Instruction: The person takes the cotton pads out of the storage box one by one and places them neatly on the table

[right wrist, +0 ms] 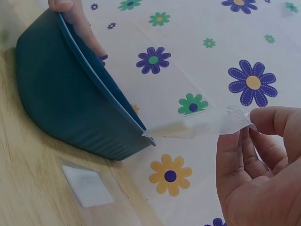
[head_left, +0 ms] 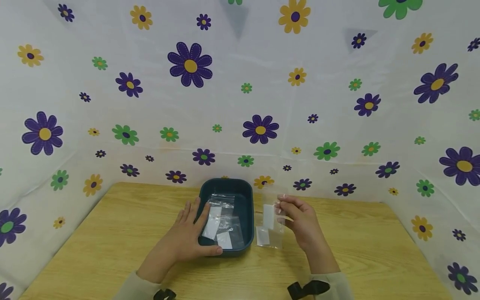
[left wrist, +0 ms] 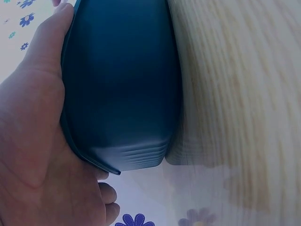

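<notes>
A dark teal plastic bin (head_left: pixel 248 212) stands on the wooden table and holds several clear plastic bags (head_left: pixel 234 229) with white pieces inside. My left hand (head_left: pixel 185 239) rests on its left rim, fingers spread and thumb along the near edge; the left wrist view shows the palm against the bin's wall. To the right of the bin, my right hand (head_left: pixel 303 221) pinches a clear plastic bag (head_left: pixel 268 216) with a white rectangle in it between thumb and fingers. Another clear bag (right wrist: pixel 88 186) with a white square lies flat on the table below it, beside the bin.
The light wooden table (head_left: pixel 356 250) reaches back to a white cloth (head_left: pixel 232 108) printed with purple, yellow and green flowers, which also hangs along both sides. Black straps (head_left: pixel 309 288) sit over the sleeves at both wrists.
</notes>
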Action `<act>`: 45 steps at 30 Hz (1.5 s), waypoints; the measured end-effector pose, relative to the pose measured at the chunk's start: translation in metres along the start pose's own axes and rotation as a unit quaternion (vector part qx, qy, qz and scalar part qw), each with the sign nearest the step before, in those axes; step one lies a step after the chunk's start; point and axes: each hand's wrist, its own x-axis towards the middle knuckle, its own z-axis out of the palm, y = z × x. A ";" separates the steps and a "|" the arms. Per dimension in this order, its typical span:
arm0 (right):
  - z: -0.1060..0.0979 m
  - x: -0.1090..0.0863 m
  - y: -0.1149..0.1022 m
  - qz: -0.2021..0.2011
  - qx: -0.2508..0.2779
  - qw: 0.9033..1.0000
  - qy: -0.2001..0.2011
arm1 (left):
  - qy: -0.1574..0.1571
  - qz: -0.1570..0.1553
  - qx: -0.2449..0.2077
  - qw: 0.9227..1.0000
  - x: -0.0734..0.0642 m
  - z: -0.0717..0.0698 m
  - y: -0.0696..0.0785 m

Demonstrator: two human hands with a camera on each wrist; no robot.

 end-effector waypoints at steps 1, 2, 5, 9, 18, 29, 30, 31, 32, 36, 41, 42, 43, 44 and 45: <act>-0.001 0.000 0.000 0.000 0.000 1.000 0.001 | -0.001 0.000 0.000 1.000 0.000 0.000 0.000; -0.002 0.000 0.000 0.001 0.000 1.000 0.003 | -0.002 0.000 0.000 1.000 0.000 0.000 0.000; -0.006 0.001 0.000 0.003 0.002 1.000 0.007 | -0.003 0.000 -0.005 1.000 -0.001 -0.001 0.001; -0.011 0.002 0.000 0.005 0.000 1.000 0.009 | -0.003 0.000 -0.014 1.000 -0.003 -0.004 0.004; -0.023 0.005 -0.001 0.014 0.039 0.999 0.004 | -0.005 -0.001 -0.021 1.000 -0.003 -0.006 0.005; -0.041 0.006 0.001 0.026 0.043 0.999 0.019 | 0.002 0.006 -0.013 1.000 -0.002 -0.004 0.003; -0.042 0.006 0.001 0.025 0.042 0.999 0.021 | 0.001 0.005 -0.013 1.000 -0.002 -0.004 0.003; -0.044 0.006 0.001 0.026 0.044 0.998 0.022 | 0.001 0.005 -0.013 1.000 -0.002 -0.004 0.003; -0.045 0.006 0.001 0.027 0.046 0.998 0.024 | 0.000 0.004 -0.013 1.000 -0.002 -0.004 0.003; -0.050 0.006 0.000 0.031 0.048 0.998 0.029 | 0.001 0.000 -0.014 1.000 -0.002 -0.003 0.002; -0.054 0.007 0.001 0.038 0.041 0.998 0.035 | 0.001 0.000 -0.014 1.000 -0.002 -0.002 0.002; -0.055 0.007 0.002 0.038 0.040 0.998 0.035 | 0.001 0.001 -0.014 1.000 -0.002 -0.002 0.002; -0.056 0.008 0.002 0.039 0.039 0.998 0.036 | 0.001 0.001 -0.013 1.000 -0.002 -0.002 0.002; -0.056 0.008 0.003 0.041 0.039 0.998 0.037 | 0.002 0.002 -0.013 1.000 -0.002 -0.002 0.001; -0.057 0.008 0.003 0.042 0.039 0.998 0.037 | 0.002 0.002 -0.012 1.000 -0.002 -0.002 0.001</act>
